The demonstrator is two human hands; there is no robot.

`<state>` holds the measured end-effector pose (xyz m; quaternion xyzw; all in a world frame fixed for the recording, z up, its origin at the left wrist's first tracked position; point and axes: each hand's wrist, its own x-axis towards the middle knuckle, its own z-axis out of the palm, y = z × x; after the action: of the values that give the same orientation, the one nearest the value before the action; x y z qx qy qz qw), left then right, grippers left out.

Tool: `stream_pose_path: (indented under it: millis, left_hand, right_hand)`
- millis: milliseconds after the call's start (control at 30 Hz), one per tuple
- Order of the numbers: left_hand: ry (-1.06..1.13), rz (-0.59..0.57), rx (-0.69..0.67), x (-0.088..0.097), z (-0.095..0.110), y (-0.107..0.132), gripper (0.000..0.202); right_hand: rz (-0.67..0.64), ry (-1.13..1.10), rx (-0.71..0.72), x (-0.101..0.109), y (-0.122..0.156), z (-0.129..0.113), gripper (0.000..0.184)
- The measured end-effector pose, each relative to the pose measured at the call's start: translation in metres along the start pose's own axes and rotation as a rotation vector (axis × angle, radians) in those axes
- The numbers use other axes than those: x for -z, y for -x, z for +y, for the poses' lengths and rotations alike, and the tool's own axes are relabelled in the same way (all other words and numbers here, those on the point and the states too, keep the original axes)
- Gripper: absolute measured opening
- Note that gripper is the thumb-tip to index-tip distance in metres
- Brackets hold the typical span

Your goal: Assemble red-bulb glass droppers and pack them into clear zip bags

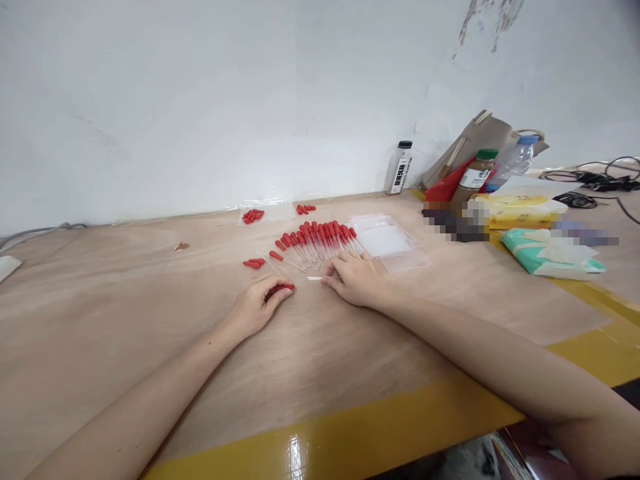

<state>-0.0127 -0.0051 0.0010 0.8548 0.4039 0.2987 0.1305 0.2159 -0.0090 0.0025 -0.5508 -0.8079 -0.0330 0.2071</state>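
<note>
Here the left hand (257, 305) pinches a red bulb (290, 287), the right hand (355, 277) grips a clear tube (315, 278) just in front of the fanned droppers (325, 233), and any crooked push between them could, I'd judge, snap that slender tube!

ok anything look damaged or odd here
The white wall has a ragged, discoloured patch at upper right, like peeled paint. A small reddish-brown mark interrupts the wooden tabletop, left; whether it's spilled is unclear.

Black-capped bottle (401, 171): "BLACK COFFEE", sideways. Green-capped bottle (474, 177): print too small.
</note>
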Motion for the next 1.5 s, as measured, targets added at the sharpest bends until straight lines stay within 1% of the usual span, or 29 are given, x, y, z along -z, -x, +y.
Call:
stream_pose_path:
  millis: [67, 133, 233, 333, 400, 500, 600, 733, 833, 967, 1133, 1267, 1433, 1500]
  left_hand:
    - [-0.006, 0.002, 0.003, 0.0, 0.002, 0.0, 0.019]
    - [-0.017, -0.001, 0.014, 0.001, 0.003, 0.0, 0.019]
    - [-0.009, 0.002, 0.024, 0.001, 0.004, 0.0, 0.019]
    - [0.029, -0.004, 0.041, 0.0, 0.005, 0.001, 0.019]
    - [0.056, -0.011, 0.057, 0.0, 0.007, 0.001, 0.02]
    - [0.078, 0.009, 0.072, -0.001, 0.008, 0.002, 0.021]
    - [0.093, 0.02, 0.063, -0.003, 0.007, 0.002, 0.021]
    - [0.113, 0.018, 0.031, -0.005, 0.007, 0.004, 0.021]
    - [0.095, 0.005, 0.003, -0.005, 0.009, 0.007, 0.02]
    - [0.029, 0.02, -0.055, -0.004, 0.012, 0.009, 0.018]
    - [-0.082, 0.024, -0.121, -0.004, 0.012, 0.009, 0.018]
    - [-0.093, 0.002, -0.18, -0.004, 0.013, 0.01, 0.016]
    - [-0.042, -0.037, -0.289, -0.003, 0.016, 0.01, 0.014]
    - [-0.036, -0.06, -0.312, -0.003, 0.017, 0.009, 0.013]
  right_hand:
    - [-0.033, 0.019, -0.009, 0.0, -0.002, 0.0, 0.02]
    - [-0.021, 0.016, -0.012, 0.002, -0.001, -0.001, 0.02]
    - [0.009, -0.088, -0.001, 0.004, 0.002, -0.007, 0.019]
    - [-0.017, -0.188, 0.032, 0.006, 0.005, -0.013, 0.019]
    - [-0.03, -0.202, 0.052, 0.006, 0.007, -0.016, 0.02]
    - [-0.041, -0.218, 0.078, 0.007, 0.007, -0.017, 0.019]
    - [-0.059, -0.269, 0.098, 0.006, 0.006, -0.016, 0.018]
    - [-0.048, -0.334, 0.117, 0.004, 0.003, -0.011, 0.017]
    - [-0.034, -0.327, 0.156, 0.004, 0.003, -0.01, 0.019]
    - [-0.01, -0.243, 0.162, 0.008, 0.007, -0.014, 0.021]
    - [-0.019, -0.131, 0.156, 0.008, 0.011, -0.023, 0.027]
    - [-0.062, -0.13, 0.154, 0.007, 0.012, -0.027, 0.03]
    - [-0.149, -0.129, 0.173, 0.01, 0.012, -0.029, 0.035]
    - [-0.172, -0.125, 0.186, 0.01, 0.011, -0.03, 0.036]
